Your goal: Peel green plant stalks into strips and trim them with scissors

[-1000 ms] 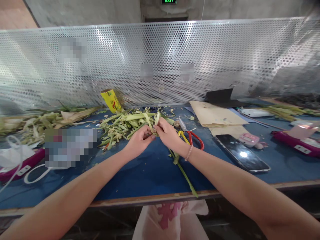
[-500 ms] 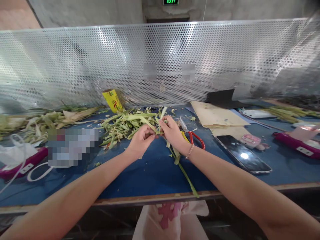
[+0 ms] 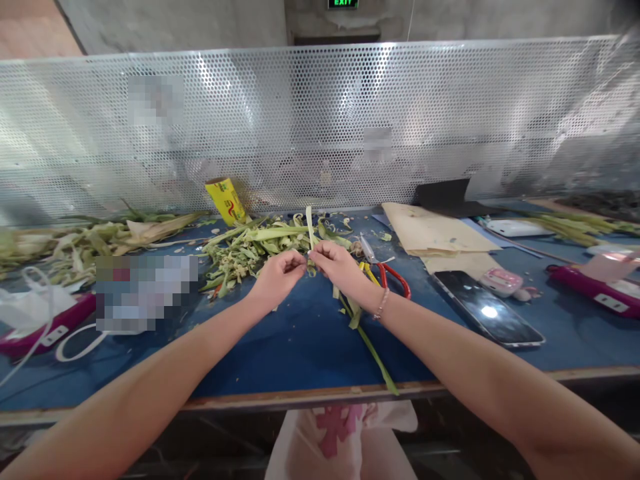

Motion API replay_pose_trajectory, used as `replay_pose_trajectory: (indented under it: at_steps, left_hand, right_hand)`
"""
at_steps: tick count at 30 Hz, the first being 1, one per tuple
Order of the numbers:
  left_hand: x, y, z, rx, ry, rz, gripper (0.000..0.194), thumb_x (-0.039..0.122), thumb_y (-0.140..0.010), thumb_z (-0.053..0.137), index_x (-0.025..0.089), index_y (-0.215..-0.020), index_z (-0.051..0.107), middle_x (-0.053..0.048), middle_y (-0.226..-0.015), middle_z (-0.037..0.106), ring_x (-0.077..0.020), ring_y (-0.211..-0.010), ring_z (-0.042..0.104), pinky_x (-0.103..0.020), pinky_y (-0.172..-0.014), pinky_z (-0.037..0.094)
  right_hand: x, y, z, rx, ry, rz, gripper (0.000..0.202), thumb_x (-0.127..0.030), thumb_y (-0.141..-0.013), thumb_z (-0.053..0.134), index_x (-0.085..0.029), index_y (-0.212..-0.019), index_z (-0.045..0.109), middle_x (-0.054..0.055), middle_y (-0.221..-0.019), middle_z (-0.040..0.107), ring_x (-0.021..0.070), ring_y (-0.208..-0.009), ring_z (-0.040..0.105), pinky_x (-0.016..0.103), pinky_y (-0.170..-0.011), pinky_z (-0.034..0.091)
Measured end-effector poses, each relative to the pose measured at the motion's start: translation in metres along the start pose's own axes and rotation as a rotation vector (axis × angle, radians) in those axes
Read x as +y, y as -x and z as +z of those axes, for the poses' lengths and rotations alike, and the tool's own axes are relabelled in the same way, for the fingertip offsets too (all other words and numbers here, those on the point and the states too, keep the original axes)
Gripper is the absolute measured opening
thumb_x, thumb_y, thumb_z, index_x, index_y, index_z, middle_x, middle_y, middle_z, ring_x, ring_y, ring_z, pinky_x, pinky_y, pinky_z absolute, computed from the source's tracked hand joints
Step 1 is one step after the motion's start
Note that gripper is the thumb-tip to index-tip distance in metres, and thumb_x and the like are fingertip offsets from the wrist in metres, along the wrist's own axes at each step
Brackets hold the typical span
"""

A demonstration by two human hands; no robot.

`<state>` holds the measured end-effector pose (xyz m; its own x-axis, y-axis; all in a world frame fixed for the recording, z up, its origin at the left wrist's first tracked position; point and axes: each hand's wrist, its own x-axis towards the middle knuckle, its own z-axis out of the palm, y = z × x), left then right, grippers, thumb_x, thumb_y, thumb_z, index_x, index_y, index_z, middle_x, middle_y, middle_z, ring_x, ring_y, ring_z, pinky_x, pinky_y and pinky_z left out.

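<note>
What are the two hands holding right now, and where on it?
Both hold one thin pale green leaf strip. The left hand and right hand pinch its lower end between fingertips; the rest stands up free above the grip.

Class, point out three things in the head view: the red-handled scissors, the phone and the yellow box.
red-handled scissors (image 3: 395, 279): head view, on the red handle loop.
phone (image 3: 487, 308): head view, middle of the dark screen.
yellow box (image 3: 226, 200): head view, on its yellow face.
</note>
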<state>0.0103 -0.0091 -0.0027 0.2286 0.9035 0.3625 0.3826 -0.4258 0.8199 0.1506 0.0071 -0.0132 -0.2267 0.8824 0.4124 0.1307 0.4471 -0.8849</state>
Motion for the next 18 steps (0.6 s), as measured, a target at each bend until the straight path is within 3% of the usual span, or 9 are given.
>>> replay_pose_trajectory:
  at_steps: [10, 18]
  left_hand:
    - [0.0085, 0.0041, 0.0038, 0.123, 0.096, -0.009, 0.011, 0.025, -0.066, 0.056, 0.014, -0.065, 0.06, 0.002, -0.053, 0.052, -0.0048, -0.045, 0.036, -0.019, -0.044, 0.031]
    - [0.0103, 0.0065, 0.0074, 0.195, 0.1, -0.029, 0.017, 0.029, -0.065, 0.059, 0.014, -0.069, 0.066, 0.0, -0.059, 0.059, -0.0068, -0.05, 0.041, -0.02, -0.045, 0.033]
  right_hand:
    - [-0.0012, 0.0013, 0.0045, 0.045, -0.183, -0.094, 0.018, -0.033, -0.077, 0.047, -0.019, -0.067, 0.042, -0.009, -0.049, 0.033, 0.0044, -0.042, 0.03, 0.019, -0.042, 0.026]
    - [0.0016, -0.0019, 0.0072, 0.103, -0.282, -0.086, 0.017, -0.034, -0.076, 0.048, -0.02, -0.07, 0.043, -0.009, -0.049, 0.033, 0.0043, -0.041, 0.031, 0.019, -0.04, 0.026]
